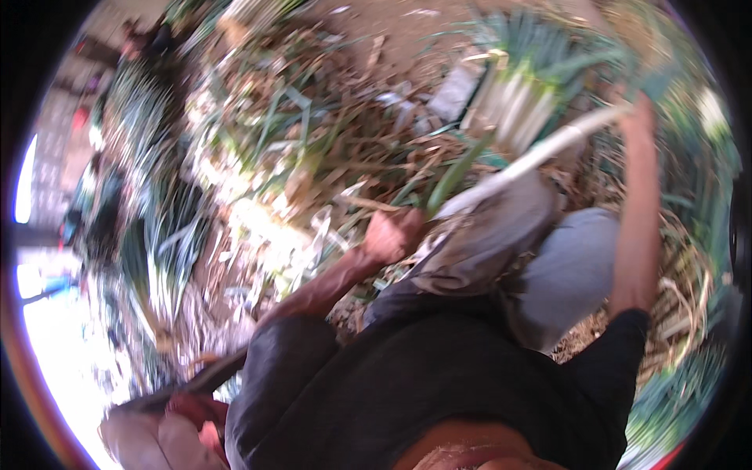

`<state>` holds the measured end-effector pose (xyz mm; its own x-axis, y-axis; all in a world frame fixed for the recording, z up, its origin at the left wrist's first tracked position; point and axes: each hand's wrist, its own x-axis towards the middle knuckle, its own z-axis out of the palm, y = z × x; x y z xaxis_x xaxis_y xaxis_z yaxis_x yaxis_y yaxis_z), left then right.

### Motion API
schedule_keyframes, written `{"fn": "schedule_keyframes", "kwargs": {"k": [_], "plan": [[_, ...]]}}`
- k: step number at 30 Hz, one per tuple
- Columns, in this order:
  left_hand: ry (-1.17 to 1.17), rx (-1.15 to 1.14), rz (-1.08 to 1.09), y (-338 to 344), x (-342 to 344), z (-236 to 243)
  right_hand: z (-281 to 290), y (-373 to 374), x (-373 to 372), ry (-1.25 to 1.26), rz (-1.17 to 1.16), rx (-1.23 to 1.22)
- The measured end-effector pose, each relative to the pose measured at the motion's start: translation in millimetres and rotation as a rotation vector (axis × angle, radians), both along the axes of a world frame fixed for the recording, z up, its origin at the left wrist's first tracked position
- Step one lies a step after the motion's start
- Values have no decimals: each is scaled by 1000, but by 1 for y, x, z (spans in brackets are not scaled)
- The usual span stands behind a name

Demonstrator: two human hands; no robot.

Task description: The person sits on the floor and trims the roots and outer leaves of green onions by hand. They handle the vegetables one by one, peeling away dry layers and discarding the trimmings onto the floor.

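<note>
My right hand (636, 116), smeared a little by motion, is closed around the green upper part of a long green onion (540, 153). Its thick white stalk slants down to the left across my knee. My left hand (394, 235) makes a fist just left of the stalk's lower end. A green leaf (454, 182) rises from beside this fist and seems gripped in it, though the fingers hide its end. Beyond my knees, a bundle of trimmed green onions (513, 110) lies with white stalks toward me.
A heap of peeled leaves and skins (274, 164) spreads ahead and left. Bundles of untrimmed green onions (160, 243) line the far left; more onions (697, 149) lie at right. Another person's hand (196, 411) shows at lower left. Bare ground (415, 35) is at the top.
</note>
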<state>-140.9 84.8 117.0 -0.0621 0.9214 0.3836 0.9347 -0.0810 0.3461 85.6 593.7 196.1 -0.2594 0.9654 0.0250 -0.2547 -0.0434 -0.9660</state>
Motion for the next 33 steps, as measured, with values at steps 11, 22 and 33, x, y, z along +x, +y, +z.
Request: {"fn": "schedule_keyframes", "kwargs": {"k": [11,22,33], "plan": [[17,-7,80,-65,-63,-38,-28,80,178,-729,-304,60],[116,6,688,60,-212,70,69,-21,-14,662,-125,-237],[-938,-196,-96,303,23,168,78,-98,-82,617,247,-427]]}}
